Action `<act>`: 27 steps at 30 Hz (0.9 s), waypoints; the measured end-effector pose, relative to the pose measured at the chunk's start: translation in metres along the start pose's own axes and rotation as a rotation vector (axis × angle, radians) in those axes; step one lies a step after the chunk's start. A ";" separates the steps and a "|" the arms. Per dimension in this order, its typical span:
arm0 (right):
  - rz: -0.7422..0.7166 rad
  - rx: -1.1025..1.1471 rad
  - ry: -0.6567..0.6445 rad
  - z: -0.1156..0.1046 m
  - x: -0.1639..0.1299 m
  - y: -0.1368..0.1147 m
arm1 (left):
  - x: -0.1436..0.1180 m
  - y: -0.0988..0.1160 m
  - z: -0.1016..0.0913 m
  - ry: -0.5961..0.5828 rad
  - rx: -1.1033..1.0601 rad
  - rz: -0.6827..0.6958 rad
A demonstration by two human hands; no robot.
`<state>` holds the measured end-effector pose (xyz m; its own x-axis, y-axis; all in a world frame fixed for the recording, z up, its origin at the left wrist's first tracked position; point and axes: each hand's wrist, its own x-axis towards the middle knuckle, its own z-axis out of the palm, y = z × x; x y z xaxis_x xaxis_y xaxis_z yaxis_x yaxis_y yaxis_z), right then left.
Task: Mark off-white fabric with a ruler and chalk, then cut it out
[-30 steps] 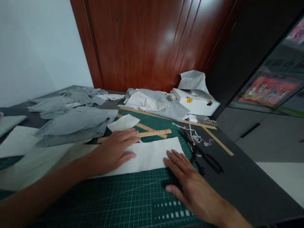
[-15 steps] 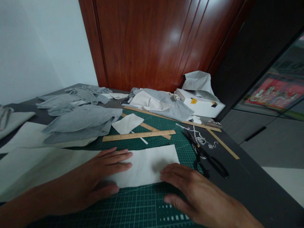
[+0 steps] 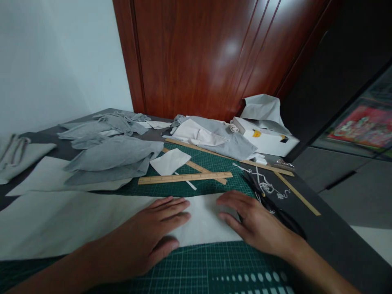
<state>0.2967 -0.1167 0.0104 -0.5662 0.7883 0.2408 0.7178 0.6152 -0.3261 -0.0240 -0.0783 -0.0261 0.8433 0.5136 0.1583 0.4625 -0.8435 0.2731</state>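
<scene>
Smoothing step: left hand (image 3: pixel 147 237) and right hand (image 3: pixel 257 224) flat on white cloth (image 3: pixel 202 220), fingers spread, gripping nothing. Next probably needs ruler (image 3: pixel 183 178) alongside.

This looks like a sewing corner set up in a home. A green cutting mat (image 3: pixel 214 261) with a printed grid covers the bench (image 3: pixel 330 232) under both grips. Just beyond them lie wooden rulers (image 3: pixel 183 178), and farther off are heaps of grey cloth (image 3: pixel 113 157) and cut white pieces (image 3: pixel 170 161). To the right of the right grip lie black scissors (image 3: pixel 275 208) and loose thread. A polished wooden door (image 3: pixel 208 61) and a plain white wall (image 3: pixel 55 61) stand behind.
</scene>
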 end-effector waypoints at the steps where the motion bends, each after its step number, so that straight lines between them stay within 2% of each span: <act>1: -0.011 -0.029 0.002 0.004 0.003 0.000 | -0.001 0.002 -0.001 -0.004 -0.004 -0.001; 3: -0.098 -0.141 -0.040 0.016 0.008 -0.003 | -0.002 0.006 -0.002 -0.018 -0.006 0.008; 6: -0.255 -0.174 -0.187 0.037 0.004 -0.005 | -0.003 0.011 -0.006 -0.044 -0.013 0.019; 7: -0.285 -0.179 -0.184 0.042 0.000 -0.003 | -0.004 0.012 -0.007 -0.053 -0.017 0.018; 9: -0.245 -0.200 -0.190 0.045 -0.009 0.008 | -0.006 0.012 -0.008 -0.063 -0.025 0.010; 12: -0.084 -0.267 -0.179 0.039 -0.017 0.020 | -0.007 0.012 -0.009 -0.049 -0.023 -0.004; 15: 0.023 -0.341 -0.051 0.037 -0.009 0.007 | -0.008 0.011 -0.009 -0.046 0.003 -0.001; 19: -0.172 -0.197 -0.183 0.050 0.009 -0.023 | -0.009 0.010 -0.008 -0.065 0.016 0.015; 20: -0.148 -0.189 -0.183 0.053 0.008 -0.024 | -0.010 0.009 -0.008 -0.060 0.010 0.017; 22: -0.094 -0.234 -0.210 0.053 -0.001 -0.015 | -0.010 0.006 -0.007 -0.046 0.006 0.012; 25: 0.008 -0.328 -0.099 0.039 -0.020 0.010 | -0.009 0.001 -0.006 -0.021 0.049 0.004; 27: 0.010 -0.344 -0.065 0.025 -0.029 0.020 | -0.006 -0.003 -0.004 -0.013 0.116 0.039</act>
<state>0.3171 -0.1276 -0.0260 -0.5748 0.7990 0.1766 0.8119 0.5838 0.0012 -0.0312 -0.0782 -0.0237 0.8647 0.4782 0.1538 0.4567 -0.8759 0.1556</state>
